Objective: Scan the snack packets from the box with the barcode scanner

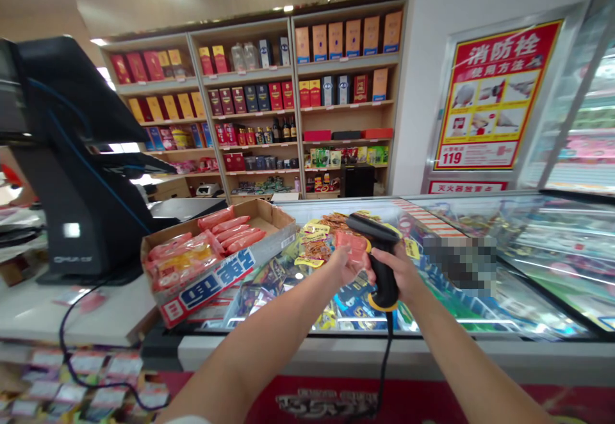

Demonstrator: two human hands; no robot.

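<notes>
My right hand (396,274) grips a black handheld barcode scanner (382,262) with a yellow collar, its head tilted towards my left hand. My left hand (342,266) pinches a small pink snack packet (353,246) just in front of the scanner's head. A black coiled cable (387,353) hangs from the scanner's base, down past the counter front. Behind my hands, a cardboard display box (206,289) holds pink sausage packets (206,235). The box stands to the left of my hands, not touching them.
Under my hands lies a glass-topped chest freezer (542,251) full of colourful packets. A black point-of-sale terminal (72,174) stands on the white counter (81,309) at left. Wooden shelves (250,104) of boxed liquor fill the back wall, beside a red-and-yellow fire hydrant poster (497,94).
</notes>
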